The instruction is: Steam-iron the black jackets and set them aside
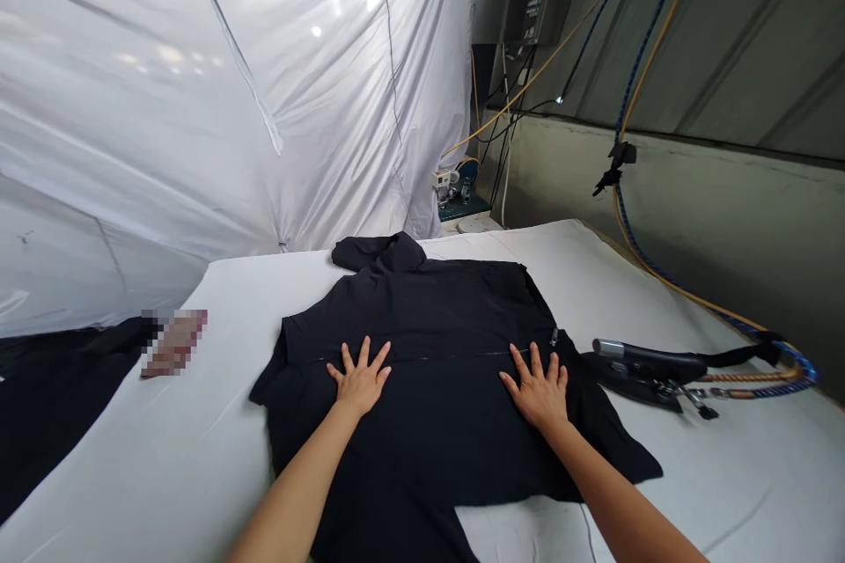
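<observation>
A black garment (429, 422), which looks like a jacket, lies spread on the white-covered table (745, 466). Its bunched upper part (402, 253) is at the far edge, and a seam runs across its middle. My left hand (360, 383) rests flat on the cloth left of centre, fingers spread, just at that seam. On the right side of the garment my right hand (540, 387) also lies palm down with its fingers apart. A small metal zipper pull (554, 336) shows beyond my right fingertips. Neither hand grips anything.
A black steam iron (650, 362) lies right of the garment, its blue and yellow hoses (634, 237) looping up overhead. White sheeting (198, 106) hangs behind and left. Dark cloth (59, 413) and a blurred-out patch (175, 345) are at the left table edge.
</observation>
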Demonstrator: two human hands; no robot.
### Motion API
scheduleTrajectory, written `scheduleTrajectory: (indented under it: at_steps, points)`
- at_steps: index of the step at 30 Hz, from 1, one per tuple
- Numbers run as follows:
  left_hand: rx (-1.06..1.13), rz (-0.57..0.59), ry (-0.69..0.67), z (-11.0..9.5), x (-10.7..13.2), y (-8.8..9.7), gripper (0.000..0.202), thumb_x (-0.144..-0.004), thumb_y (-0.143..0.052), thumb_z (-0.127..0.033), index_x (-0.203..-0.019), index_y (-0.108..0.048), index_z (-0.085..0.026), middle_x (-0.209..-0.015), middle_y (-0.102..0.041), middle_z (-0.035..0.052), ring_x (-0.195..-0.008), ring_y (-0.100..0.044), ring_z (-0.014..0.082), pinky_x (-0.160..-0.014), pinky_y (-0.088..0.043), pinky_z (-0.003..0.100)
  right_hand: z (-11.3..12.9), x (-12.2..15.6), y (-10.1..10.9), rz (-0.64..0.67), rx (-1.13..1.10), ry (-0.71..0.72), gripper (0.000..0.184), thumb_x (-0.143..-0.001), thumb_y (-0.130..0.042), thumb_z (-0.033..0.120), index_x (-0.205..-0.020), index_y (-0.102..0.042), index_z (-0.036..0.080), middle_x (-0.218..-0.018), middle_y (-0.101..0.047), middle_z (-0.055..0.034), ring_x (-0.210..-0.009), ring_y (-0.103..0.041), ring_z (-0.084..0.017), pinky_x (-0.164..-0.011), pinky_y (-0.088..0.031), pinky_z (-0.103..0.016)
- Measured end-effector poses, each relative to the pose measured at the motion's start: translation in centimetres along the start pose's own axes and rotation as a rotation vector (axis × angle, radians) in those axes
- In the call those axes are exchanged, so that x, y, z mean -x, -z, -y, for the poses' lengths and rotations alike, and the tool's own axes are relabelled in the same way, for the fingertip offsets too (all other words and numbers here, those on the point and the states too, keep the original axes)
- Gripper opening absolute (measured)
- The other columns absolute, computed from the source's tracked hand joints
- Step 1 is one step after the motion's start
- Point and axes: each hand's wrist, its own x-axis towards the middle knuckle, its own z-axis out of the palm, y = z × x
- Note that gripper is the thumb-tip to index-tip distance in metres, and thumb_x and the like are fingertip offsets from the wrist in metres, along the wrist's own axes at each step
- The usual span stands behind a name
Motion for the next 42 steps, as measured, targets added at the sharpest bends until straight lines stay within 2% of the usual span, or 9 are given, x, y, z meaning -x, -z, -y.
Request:
scheduleTrajectory:
  at_steps: [4,8,12,20,24,27,29,33,42]
  points:
    - [0.050,-0.205,0.049,1.8,-0.1,0.9,0.045,-0.086,-0.033,-0.038,-0.131,-0.037,-0.035,-0.138,-0.030,0.0073,-0.125,-0.023,0.0351,-0.094,-0.026,0.057,0.8,-0.3,1.4,0.108,-0.046,-0.086,0.070,-0.077,-0.028,0.066,-0.138,-0.027,0.031,-0.146,-0.015,-0.0064,-0.129,-0.007,-0.042,-0.097,-0.009,-0.061]
    - [0.117,-0.532,0.443,5.9,-1.2,2.3,0.049,-0.080,-0.045,-0.032,-0.126,-0.040,-0.019,-0.130,-0.031,0.0173,-0.118,-0.032,0.0325,-0.092,-0.032,0.048,4.4,-1.6,2.7,0.154,-0.113,-0.050,0.069,-0.076,-0.019,0.069,-0.138,-0.021,0.038,-0.147,-0.012,-0.0033,-0.129,-0.005,-0.041,-0.093,-0.012,-0.064]
    - [0.347,-0.340,0.666,9.0,-2.5,3.1,0.058,-0.077,-0.050,-0.039,-0.130,-0.033,-0.024,-0.115,-0.045,0.0160,-0.107,-0.043,0.0326,-0.082,-0.039,0.045,7.7,-1.8,1.6,0.171,-0.062,-0.012,0.069,-0.075,-0.019,0.072,-0.137,-0.017,0.043,-0.147,-0.011,-0.0027,-0.129,-0.003,-0.043,-0.092,-0.005,-0.066]
    - [0.367,-0.547,0.275,9.8,-2.6,4.2,0.036,-0.079,-0.041,-0.012,-0.104,-0.063,-0.026,-0.093,-0.044,0.0052,-0.087,-0.052,0.0168,-0.083,-0.042,0.032,8.2,-2.1,0.8,0.152,-0.082,-0.061,0.072,-0.072,-0.012,0.075,-0.137,-0.015,0.043,-0.147,-0.009,-0.0039,-0.128,-0.003,-0.044,-0.090,-0.004,-0.069]
    - [0.280,-0.392,0.391,11.2,-1.9,4.5,0.037,-0.075,-0.041,-0.008,-0.098,-0.066,-0.022,-0.094,-0.046,0.0086,-0.088,-0.054,0.0208,-0.078,-0.044,0.034,8.6,-2.0,1.0,0.137,-0.057,-0.048,0.072,-0.071,-0.011,0.076,-0.137,-0.012,0.045,-0.148,-0.006,-0.0013,-0.128,-0.002,-0.043,-0.089,-0.001,-0.070]
    - [0.048,-0.374,0.440,8.2,-1.1,4.2,0.037,-0.075,-0.043,-0.012,-0.106,-0.062,-0.019,-0.120,-0.041,0.0150,-0.115,-0.038,0.0336,-0.091,-0.034,0.050,8.9,-1.9,1.0,0.171,-0.042,-0.038,0.071,-0.072,-0.012,0.075,-0.137,-0.009,0.045,-0.148,-0.003,-0.0005,-0.128,0.000,-0.043,-0.088,-0.001,-0.070]
    - [-0.057,-0.442,0.233,4.3,-0.2,3.4,0.041,-0.080,-0.040,-0.019,-0.119,-0.053,-0.020,-0.137,-0.029,0.0135,-0.129,-0.016,0.0355,-0.100,-0.018,0.056,9.0,-1.9,1.2,0.188,-0.051,-0.032,0.071,-0.073,-0.013,0.075,-0.137,-0.007,0.045,-0.148,-0.002,-0.0007,-0.128,0.002,-0.043,-0.088,-0.002,-0.070]
    - [-0.005,-0.116,-0.200,-1.8,1.9,0.1,0.053,-0.082,-0.038,-0.047,-0.133,-0.029,-0.040,-0.148,-0.012,0.0008,-0.132,0.002,0.0380,-0.094,-0.007,0.068,7.5,-1.5,1.4,0.175,-0.088,0.036,0.071,-0.073,-0.018,0.074,-0.137,-0.006,0.045,-0.149,-0.002,-0.0011,-0.129,0.003,-0.041,-0.092,-0.007,-0.066]
    - [-0.049,0.092,-0.056,-4.5,1.4,-0.8,0.070,-0.070,-0.048,-0.060,-0.133,-0.032,-0.034,-0.149,-0.003,0.0052,-0.129,0.011,0.0435,-0.090,-0.004,0.072,-2.4,3.1,0.6,0.073,-0.008,0.054,0.066,-0.079,-0.020,0.066,-0.138,-0.020,0.037,-0.148,-0.008,-0.0023,-0.131,0.001,-0.036,-0.099,-0.002,-0.059]
